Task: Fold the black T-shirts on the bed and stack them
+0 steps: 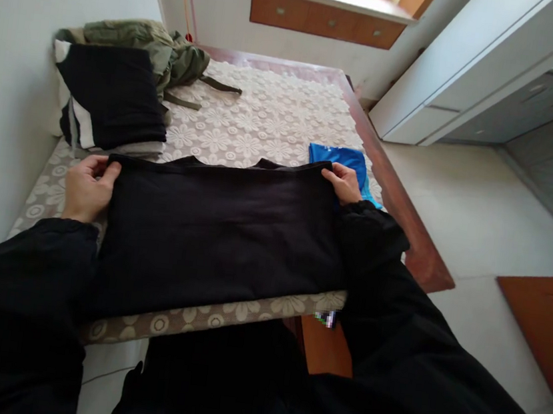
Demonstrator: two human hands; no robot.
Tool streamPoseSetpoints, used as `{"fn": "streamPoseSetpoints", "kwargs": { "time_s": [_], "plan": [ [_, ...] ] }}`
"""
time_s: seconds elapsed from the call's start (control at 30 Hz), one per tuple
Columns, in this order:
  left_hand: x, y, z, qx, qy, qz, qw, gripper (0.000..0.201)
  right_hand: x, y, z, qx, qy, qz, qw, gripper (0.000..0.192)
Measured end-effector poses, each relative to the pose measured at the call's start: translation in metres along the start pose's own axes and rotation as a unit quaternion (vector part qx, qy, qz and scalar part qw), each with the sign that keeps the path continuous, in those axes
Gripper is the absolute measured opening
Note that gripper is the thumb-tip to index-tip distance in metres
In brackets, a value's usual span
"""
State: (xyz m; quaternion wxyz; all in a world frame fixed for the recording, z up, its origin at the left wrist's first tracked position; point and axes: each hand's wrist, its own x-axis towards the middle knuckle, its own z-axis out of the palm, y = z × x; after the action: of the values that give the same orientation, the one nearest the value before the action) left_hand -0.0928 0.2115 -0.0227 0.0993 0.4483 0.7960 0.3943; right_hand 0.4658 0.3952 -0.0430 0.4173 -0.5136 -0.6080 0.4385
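Note:
A black garment lies spread flat on the near end of a bed covered with a floral lace sheet. My left hand pinches the garment's far left corner. My right hand grips its far right corner. Both my arms wear black sleeves. A folded blue garment lies on the bed just beyond my right hand, partly hidden by it.
A stack of folded black and striped clothes sits at the bed's left by the wall, with an olive green jacket behind it. The wooden bed frame borders tiled floor on the right. White cabinets stand beyond.

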Motion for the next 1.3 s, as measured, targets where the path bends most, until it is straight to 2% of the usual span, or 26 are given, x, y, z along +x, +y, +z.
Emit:
{"fn": "streamPoseSetpoints", "kwargs": {
  "time_s": [0.17,0.3,0.5,0.67,0.73,0.83,0.97,1.03,1.2,1.3],
  "plan": [
    [0.000,0.002,0.001,0.006,0.039,0.006,0.999,0.034,0.007,0.006,-0.008,-0.006,-0.022,0.032,0.999,0.044],
    [0.000,0.003,0.002,0.007,0.055,-0.008,0.998,0.041,0.009,0.013,-0.012,0.002,0.003,0.014,1.000,0.050],
    [0.001,-0.005,0.005,0.019,0.051,0.032,0.998,0.045,0.008,0.019,-0.011,-0.020,0.023,-0.009,1.000,0.040],
    [-0.002,-0.002,0.003,0.009,0.030,-0.018,0.999,0.047,0.007,0.015,-0.007,-0.043,0.009,-0.023,0.999,0.035],
    [-0.003,0.001,0.002,0.006,0.025,-0.017,1.000,0.045,0.007,0.014,-0.006,-0.043,0.008,-0.026,0.999,0.036],
    [-0.003,0.005,0.003,-0.013,0.051,-0.022,0.998,0.039,0.009,0.015,-0.007,-0.043,0.006,-0.014,0.999,0.037],
    [0.001,0.003,0.005,-0.032,0.090,-0.077,0.992,0.038,0.011,0.021,-0.011,-0.036,0.008,-0.005,0.999,0.037],
    [0.003,-0.003,0.005,-0.029,0.079,-0.056,0.995,0.039,0.013,0.022,-0.012,-0.029,0.008,-0.008,1.000,0.035],
    [0.003,-0.015,0.004,-0.057,0.030,0.049,0.997,0.031,0.014,0.020,-0.011,-0.016,-0.006,-0.009,1.000,0.035],
    [0.001,-0.012,0.002,-0.095,0.034,0.063,0.993,0.027,0.015,0.022,-0.010,0.005,-0.005,-0.021,1.000,0.036]
  ]
}}
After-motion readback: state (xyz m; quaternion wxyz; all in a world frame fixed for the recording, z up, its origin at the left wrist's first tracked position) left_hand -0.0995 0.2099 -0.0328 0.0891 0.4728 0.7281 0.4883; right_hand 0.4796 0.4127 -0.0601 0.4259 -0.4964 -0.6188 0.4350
